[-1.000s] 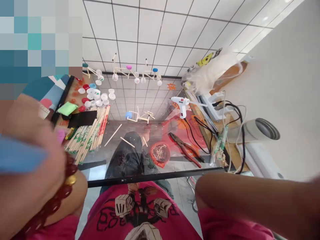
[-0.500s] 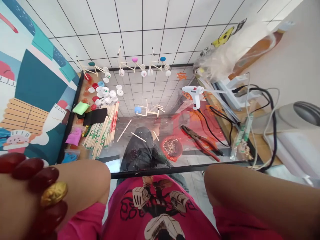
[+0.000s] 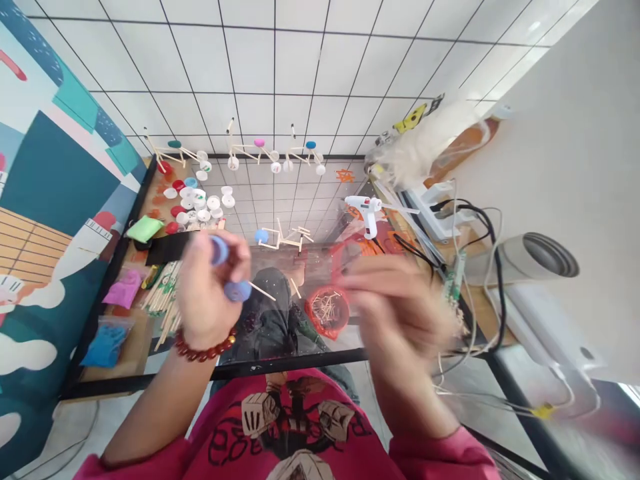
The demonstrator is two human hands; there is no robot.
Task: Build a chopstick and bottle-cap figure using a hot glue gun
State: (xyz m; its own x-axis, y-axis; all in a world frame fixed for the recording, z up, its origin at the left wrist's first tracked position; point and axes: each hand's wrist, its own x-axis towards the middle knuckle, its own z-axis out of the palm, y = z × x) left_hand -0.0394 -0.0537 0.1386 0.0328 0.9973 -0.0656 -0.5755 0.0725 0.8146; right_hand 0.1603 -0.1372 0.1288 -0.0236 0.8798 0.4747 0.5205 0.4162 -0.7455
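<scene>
My left hand (image 3: 207,290), wearing a red bead bracelet (image 3: 205,351), is closed around two blue bottle caps; the upper cap (image 3: 219,251) lies by the fingers and the lower cap (image 3: 237,291) near the palm's edge. My right hand (image 3: 400,307) is smeared by motion above the right side of the glass table, and whether it holds anything is unclear. Just left of it is a red dish (image 3: 327,335) with short wooden sticks inside. Beyond both hands lies a small stick frame (image 3: 287,240) with a blue disc. Loose sticks (image 3: 296,288) lie on the glass.
A white glue gun (image 3: 369,215) lies at the right, beside cables (image 3: 487,230). Several white and red caps (image 3: 203,200) sit at the left, above chopsticks (image 3: 167,297) and a black sheet (image 3: 167,248). Stick models with wheels (image 3: 300,155) stand along the back edge.
Both hands have come in over the table from below, the left one now holding two blue caps. The right hand and forearm now cover the spot where the pliers lay. The view has shifted.
</scene>
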